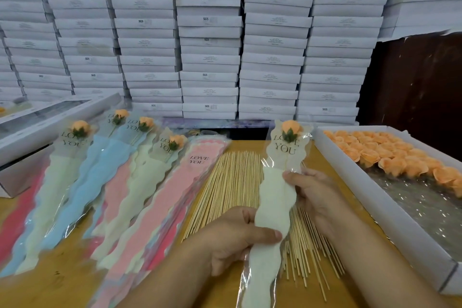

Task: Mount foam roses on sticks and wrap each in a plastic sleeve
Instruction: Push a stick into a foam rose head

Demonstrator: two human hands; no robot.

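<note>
left grip [240, 237] bare | right grip [313, 195] bare | forearms unsleeved

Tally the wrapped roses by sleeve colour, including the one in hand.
Cream sleeve, in the left hand and right hand: 1
Cream, lying on the table: 3
Blue, lying: 1
Total: 5

A small packing workshop, tall wall of white boxes [210, 40], wooden table [62, 290], heaps of sticks [232, 182], wrapped roses [80, 130]
</note>
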